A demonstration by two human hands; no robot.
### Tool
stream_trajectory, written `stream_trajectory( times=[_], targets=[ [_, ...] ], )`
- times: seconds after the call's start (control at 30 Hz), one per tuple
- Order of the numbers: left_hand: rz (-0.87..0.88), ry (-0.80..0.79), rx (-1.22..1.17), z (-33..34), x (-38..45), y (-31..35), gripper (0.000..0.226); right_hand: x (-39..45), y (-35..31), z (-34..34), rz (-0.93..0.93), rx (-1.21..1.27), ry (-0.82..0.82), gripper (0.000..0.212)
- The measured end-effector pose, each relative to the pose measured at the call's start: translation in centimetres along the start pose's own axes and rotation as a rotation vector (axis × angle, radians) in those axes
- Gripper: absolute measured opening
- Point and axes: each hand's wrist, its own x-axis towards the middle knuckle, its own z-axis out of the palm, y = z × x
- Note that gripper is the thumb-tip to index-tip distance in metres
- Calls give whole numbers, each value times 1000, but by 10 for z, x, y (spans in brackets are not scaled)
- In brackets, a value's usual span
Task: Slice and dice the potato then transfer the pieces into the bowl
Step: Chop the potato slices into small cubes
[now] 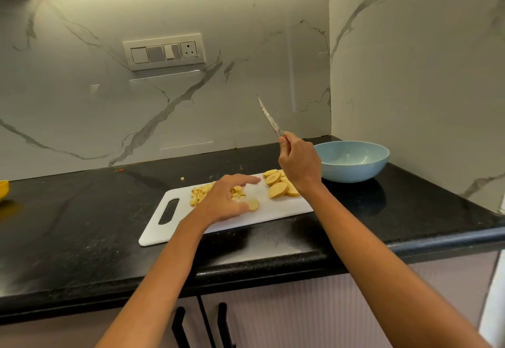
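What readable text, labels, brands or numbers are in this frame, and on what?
None readable.
Switch plate: no markings visible.
Knife blade: speckled, no legible brand.
Bowl and cutting board: plain, no print.

Sliced, diced potato [278, 185] on board; bowl [354, 160] beside.

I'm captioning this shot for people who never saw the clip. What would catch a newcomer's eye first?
The knife, raised blade-up against the marble wall in the right hand. Below it, a white board on the black counter carries yellow potato slices at right and diced bits at left, where the left hand touches one slice. A blue bowl sits empty at far right.
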Motion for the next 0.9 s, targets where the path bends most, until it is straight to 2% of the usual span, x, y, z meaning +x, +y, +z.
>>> stream_trajectory(
  times=[0.03,0.1,0.2,0.27,0.37,0.47,0.6,0.73,0.8,0.9],
  targets=[
    [-4,9,11,0,-1,0,56,-1,0,-1,6,0,-1,31],
    [-28,134,21,-1,-3,1,54,-4,-1,-2,15,1,-9,30],
    [-87,269,72,-1,-8,2,33,-11,-4,-6,18,0,-33,30],
    [-139,266,150,0,-14,3,23,-17,-7,-9,22,-3,-61,30],
    [-162,237,202,3,-23,4,35,-30,-12,-12,24,-26,-104,31],
    [-144,207,169,6,-28,6,39,-46,-19,-18,6,-24,-137,32],
    [-99,136,22,7,-30,10,31,-64,-27,-26,-23,-62,-166,34],
    [-74,105,37,8,-29,11,24,-70,-28,-32,7,-51,-189,34],
    [-90,121,56,10,-29,11,25,-72,-28,-34,18,-41,-184,34],
    [-107,226,125,11,-33,11,23,-74,-29,-35,15,-42,-184,33]
  ],
)
